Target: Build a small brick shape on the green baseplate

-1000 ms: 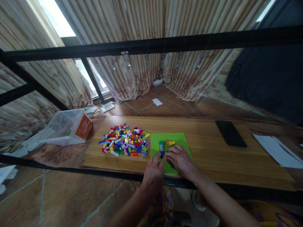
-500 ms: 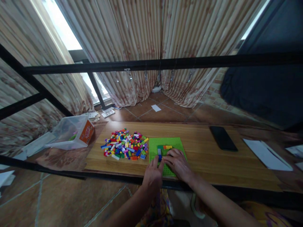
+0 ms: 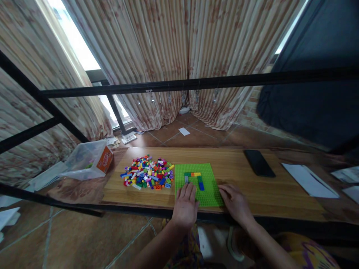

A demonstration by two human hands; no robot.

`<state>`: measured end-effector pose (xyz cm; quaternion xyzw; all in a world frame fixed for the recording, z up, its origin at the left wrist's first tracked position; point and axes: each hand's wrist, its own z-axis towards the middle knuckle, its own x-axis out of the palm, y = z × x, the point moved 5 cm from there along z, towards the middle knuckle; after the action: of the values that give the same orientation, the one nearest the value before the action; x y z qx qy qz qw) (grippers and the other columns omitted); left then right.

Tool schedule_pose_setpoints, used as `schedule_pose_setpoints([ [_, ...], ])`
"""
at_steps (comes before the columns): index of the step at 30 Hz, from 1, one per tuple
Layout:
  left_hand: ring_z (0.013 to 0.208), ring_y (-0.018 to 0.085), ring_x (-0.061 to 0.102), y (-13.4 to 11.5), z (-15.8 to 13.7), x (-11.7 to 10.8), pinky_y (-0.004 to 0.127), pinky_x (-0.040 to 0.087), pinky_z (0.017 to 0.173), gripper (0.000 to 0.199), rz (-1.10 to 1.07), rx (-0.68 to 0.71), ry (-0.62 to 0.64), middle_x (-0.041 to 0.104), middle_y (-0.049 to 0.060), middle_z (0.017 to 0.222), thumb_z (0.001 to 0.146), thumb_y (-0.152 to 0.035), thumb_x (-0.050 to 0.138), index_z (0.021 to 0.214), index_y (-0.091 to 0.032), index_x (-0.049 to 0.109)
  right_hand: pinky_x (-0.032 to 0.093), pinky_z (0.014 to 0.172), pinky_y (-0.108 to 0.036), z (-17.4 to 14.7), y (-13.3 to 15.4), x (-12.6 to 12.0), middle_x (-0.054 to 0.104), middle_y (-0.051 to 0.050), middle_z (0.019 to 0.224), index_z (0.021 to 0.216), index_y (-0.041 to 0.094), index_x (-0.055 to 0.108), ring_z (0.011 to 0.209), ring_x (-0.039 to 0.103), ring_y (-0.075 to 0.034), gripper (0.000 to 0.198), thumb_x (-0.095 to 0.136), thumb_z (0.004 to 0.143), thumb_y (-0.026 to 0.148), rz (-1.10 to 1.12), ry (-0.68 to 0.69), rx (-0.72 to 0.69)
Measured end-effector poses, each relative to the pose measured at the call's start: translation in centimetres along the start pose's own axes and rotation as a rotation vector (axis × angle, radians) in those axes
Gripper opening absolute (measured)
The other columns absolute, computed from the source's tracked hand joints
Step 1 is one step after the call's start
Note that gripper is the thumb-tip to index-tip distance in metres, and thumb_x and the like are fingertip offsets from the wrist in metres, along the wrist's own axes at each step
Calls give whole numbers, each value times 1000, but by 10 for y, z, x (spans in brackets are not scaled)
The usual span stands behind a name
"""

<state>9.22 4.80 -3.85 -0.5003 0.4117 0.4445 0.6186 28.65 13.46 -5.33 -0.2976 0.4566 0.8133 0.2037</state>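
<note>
A green studded baseplate (image 3: 209, 198) lies near the table's front edge. On it stands an angular outline of toy bricks (image 3: 193, 174), with green, orange and yellow along the back, a grey one on the left, and green and blue down the right. My left hand (image 3: 185, 205) rests over the outline's left side, fingers stretched out flat and hiding the bricks beneath. At the plate's right edge, my right hand (image 3: 235, 201) has its fingers bent together, the fingertips touching that edge. A pile of loose colourful bricks (image 3: 148, 173) lies left of the plate.
A clear plastic box (image 3: 84, 160) with an orange label stands at the left end of the table (image 3: 252, 194). Toward the right are a black phone (image 3: 259, 163) and white paper (image 3: 310, 180). A black metal bar (image 3: 168, 86) crosses beyond the table.
My right hand has moved off the bricks to the plate's right edge, uncovering the outline's right side. My left hand has flattened over the left side. The view has shifted slightly.
</note>
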Motion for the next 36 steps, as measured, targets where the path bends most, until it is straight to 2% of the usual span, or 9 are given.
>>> schedule_pose_setpoints([
  [6,142,30,26,-4,-5,21,53,27,114,68,51,54,-16,33,14,153,92,-44,42,149,-11,25,49,87,-41,-18,-8,10,66,-10,105,96,20,69,96,60,-23,30,44,93,36,-171,-72,-40],
  [16,143,32,23,-10,-2,11,53,21,116,75,-90,9,65,32,16,152,91,-57,36,147,-9,29,49,89,-41,-22,-17,16,63,-11,107,101,20,67,99,58,-24,30,42,92,35,-210,-83,-57],
  [24,144,30,21,-11,-5,9,50,23,116,74,-154,-9,24,29,14,154,90,-56,38,148,-10,29,50,85,-39,-12,-14,12,64,-9,98,93,20,66,92,61,-23,30,41,90,36,-131,-32,-30],
  [30,144,30,21,-8,3,6,52,21,116,74,-215,36,-23,33,15,153,86,-52,47,147,-13,31,49,83,-41,-13,-16,11,65,-11,99,92,20,66,92,61,-24,29,42,87,36,-126,-73,-14],
  [34,141,30,29,-4,7,1,52,29,112,74,-253,73,-46,36,15,151,81,-46,57,144,-16,35,49,82,-42,-13,-18,12,65,-11,98,92,20,65,91,61,-24,29,42,88,36,-112,-80,-25],
  [36,137,29,35,5,8,-6,51,34,109,69,-259,55,-111,38,14,149,80,-38,58,143,-18,36,49,83,-42,-13,-19,13,65,-10,98,92,20,66,92,61,-24,30,41,88,36,-117,-85,-35],
])
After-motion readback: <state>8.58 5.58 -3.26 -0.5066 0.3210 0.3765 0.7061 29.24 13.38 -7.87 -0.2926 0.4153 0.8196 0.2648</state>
